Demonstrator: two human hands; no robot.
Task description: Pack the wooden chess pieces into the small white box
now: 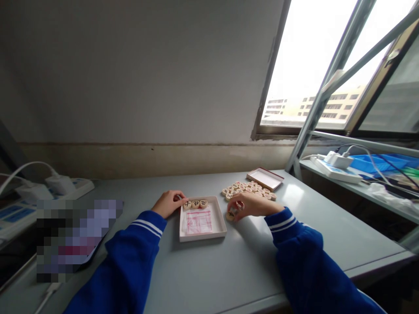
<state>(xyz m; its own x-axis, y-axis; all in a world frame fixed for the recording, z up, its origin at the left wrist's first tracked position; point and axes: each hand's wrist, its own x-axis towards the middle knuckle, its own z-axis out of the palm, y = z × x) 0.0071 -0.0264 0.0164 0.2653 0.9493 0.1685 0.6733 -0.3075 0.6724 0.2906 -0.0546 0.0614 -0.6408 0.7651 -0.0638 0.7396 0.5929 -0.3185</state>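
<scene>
A shallow white box (220, 218) stands on the grey desk with three round wooden pieces (195, 204) in a row along its far side and a folded sheet with pink lines (199, 221) below them. My left hand (169, 203) rests at the box's far left corner, its fingers closed against the edge and the leftmost piece. Right of the box, my right hand (241, 205) has its fingers curled round a round piece (231, 215) low at the desk. Several more pieces (250, 188) lie grouped behind that hand.
The box lid (266, 178) lies open side up behind the grouped pieces. On the left are a pixelated device (78, 235) and a power strip (81, 187). A side shelf at right holds another power strip (337, 169) and a blue tray (369, 163).
</scene>
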